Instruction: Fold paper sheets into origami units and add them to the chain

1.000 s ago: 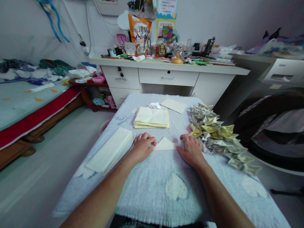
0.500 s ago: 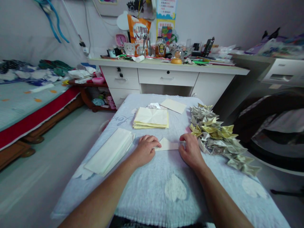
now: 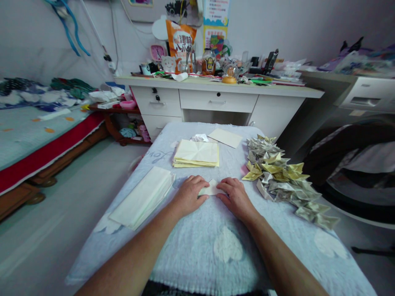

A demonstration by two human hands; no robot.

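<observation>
One small cream folded paper [image 3: 211,188], on pale-blue patterned cloth [image 3: 185,246]; left hand [image 3: 191,195] clamped on its left end, right hand [image 3: 237,196] clamped on its right. One clear glass jar [image 3: 208,53], amber contents [image 3: 204,68], black label [image 3: 210,63] unreadable. One orange plastic bag [image 3: 182,31], white Chinese characters [image 3: 181,41], contents hidden.

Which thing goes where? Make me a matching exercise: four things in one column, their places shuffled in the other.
Things:
1. small folded paper
2. long paper bundle
3. pointed paper shapes
4. orange bag

Places:
A. on the cloth, right of the right hand
B. on the desk
C. between both hands
D. on the cloth, left of the left hand

Pairs: 1-C, 2-D, 3-A, 4-B
</observation>
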